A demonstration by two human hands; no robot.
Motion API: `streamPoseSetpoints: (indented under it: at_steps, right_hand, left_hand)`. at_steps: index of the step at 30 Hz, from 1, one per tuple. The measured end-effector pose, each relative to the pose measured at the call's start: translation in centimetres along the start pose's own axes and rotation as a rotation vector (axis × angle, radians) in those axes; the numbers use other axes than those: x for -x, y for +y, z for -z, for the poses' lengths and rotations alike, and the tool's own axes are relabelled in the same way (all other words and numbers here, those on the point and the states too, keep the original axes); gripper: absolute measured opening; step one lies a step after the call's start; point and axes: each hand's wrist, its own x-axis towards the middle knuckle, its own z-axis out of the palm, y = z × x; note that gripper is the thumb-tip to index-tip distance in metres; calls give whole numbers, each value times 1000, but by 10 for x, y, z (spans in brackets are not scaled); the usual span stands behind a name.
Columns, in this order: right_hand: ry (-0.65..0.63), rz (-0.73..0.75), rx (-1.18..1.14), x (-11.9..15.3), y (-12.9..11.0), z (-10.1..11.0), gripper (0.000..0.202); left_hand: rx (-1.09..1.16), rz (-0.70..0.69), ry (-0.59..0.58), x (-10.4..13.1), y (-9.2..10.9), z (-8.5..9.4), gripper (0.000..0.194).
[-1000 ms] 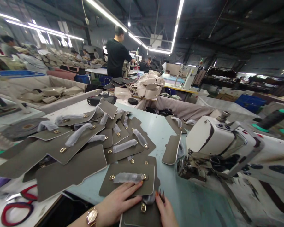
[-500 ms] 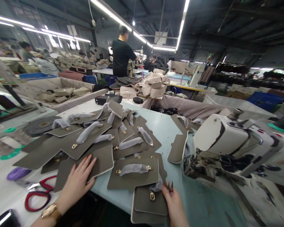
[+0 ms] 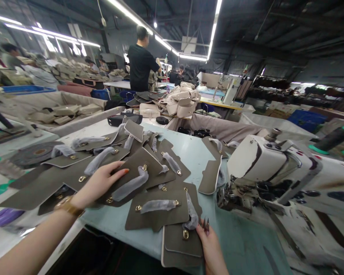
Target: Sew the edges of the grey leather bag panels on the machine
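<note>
My left hand (image 3: 109, 176) grips the edge of a grey-brown bag panel (image 3: 145, 158), thumb on top and the other fingers mostly hidden. This panel is tilted and has a plastic-wrapped handle (image 3: 130, 186) fixed by gold rings. In my right hand (image 3: 208, 240) is a pair of small thread snips (image 3: 205, 224), their pointed tips sticking up past the fingers. The same hand is at the edge of another bag panel (image 3: 182, 244), close to its wrapped handle (image 3: 191, 214). One more handled panel (image 3: 157, 215) lies flat between my hands.
More panels are heaped across the blue-green tabletop (image 3: 186, 147). On the right stands a sewing machine (image 3: 246, 160); two panels (image 3: 210, 175) lie beside it. A tape roll (image 3: 36, 152) and a purple object (image 3: 6, 217) are at left. A person (image 3: 141, 63) stands beyond.
My left hand has moved up and right from lying on a plain panel and now lifts a panel whose handle shows. My right hand has stayed nearly still. The view has shifted slightly.
</note>
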Motion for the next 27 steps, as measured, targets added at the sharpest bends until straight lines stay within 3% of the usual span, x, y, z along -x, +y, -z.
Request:
streamPoseSetpoints:
  at_steps: [2,4,7,11,14,17,23,27]
  right_hand:
    - [10,-7,13,-1,3,3,59]
    - [22,-2,11,-2,5,9,60]
    - [40,25,18,-1,5,17,58]
    - [5,81,41,4,-2,13,53]
    - [-101,71,3,8,-7,3,48]
    - [-96,73,-13,8,-12,4,46]
    - [-14,79,105,20,-24,42,48]
    - [75,109,215,48,-23,62,54]
  left_hand:
    - [-17,-46,17,-20,4,-20,53]
    - [-25,-81,33,-21,11,-43,53]
    - [-24,-184,9,9,25,-74,48]
    - [-40,-409,-185,58,38,-101,59]
    - [54,-323,-274,67,42,-116,42]
    - [180,-168,-294,59,41,-128,28]
    - [446,61,-219,49,41,-133,33]
    - [412,43,-213,51,41,-140,33]
